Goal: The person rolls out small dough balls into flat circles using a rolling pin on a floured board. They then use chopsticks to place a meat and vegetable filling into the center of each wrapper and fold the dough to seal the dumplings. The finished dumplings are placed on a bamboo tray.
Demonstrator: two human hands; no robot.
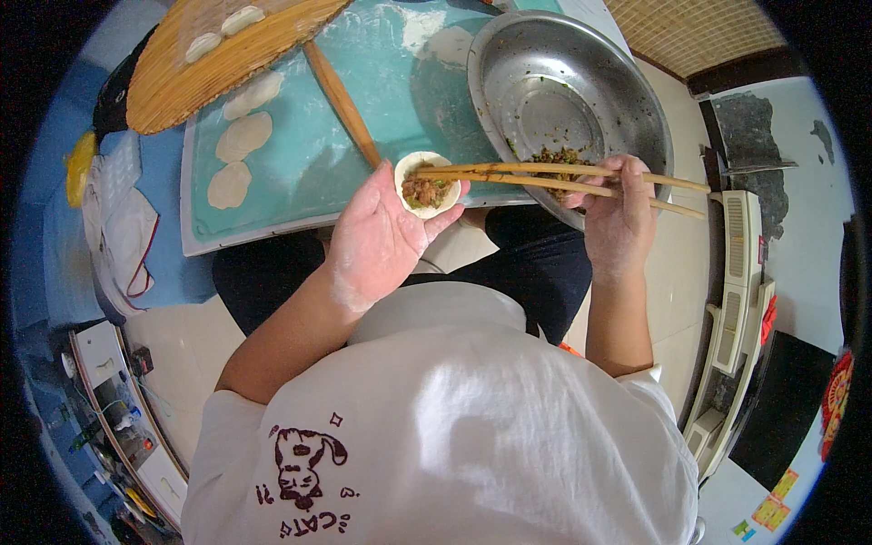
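My left hand [381, 225], palm up and floury, holds a round dumpling wrapper [406, 166] on its fingers. A clump of chopped filling [424, 193] with green bits lies in the middle of the wrapper. My right hand [621, 218] grips a pair of wooden chopsticks [507, 167]. Their tips touch the filling on the wrapper. Beneath the right hand and chopsticks is a large stainless steel basin [599, 82], tilted in view. More filling [555, 157] is gathered at its near side, partly hidden by the hand and chopsticks.
Several flat wrappers [243, 136] lie at the left of the floured green board [293, 163]. A wooden rolling pin [340, 102] points towards my left hand. Two pale dumplings [221, 33] rest on a woven tray [272, 41]. Cloth [122, 225] lies beyond the board's left edge.
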